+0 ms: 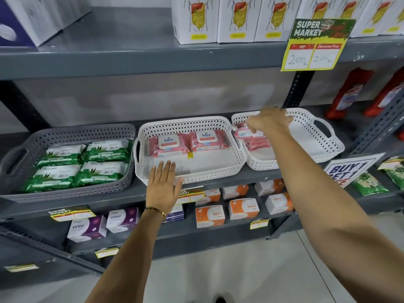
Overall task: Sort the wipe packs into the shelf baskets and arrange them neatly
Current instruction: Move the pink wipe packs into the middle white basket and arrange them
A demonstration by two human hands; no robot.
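Note:
Three perforated baskets stand on the middle shelf. The grey basket (pixel 72 191) on the left holds several green wipe packs (pixel 83 165). The white middle basket (pixel 185 127) has two pink wipe packs (pixel 188 142) side by side at its back. The white right basket (pixel 314 132) contains more pink packs (pixel 259 143) at its left end. My right hand (pixel 270 121) hovers over that basket, fingers closed on a pink wipe pack (pixel 246 133). My left hand (pixel 164 185) lies flat with spread fingers on the front rim of the middle basket.
White boxes (pixel 236 20) line the top shelf behind a price sign (pixel 314 44). Red bottles (pixel 349 92) stand at the right. Purple and orange boxes (pixel 209 215) fill the lower shelf. A "Buy 1" sign (pixel 347 169) and green packets (pixel 369 182) sit at the right.

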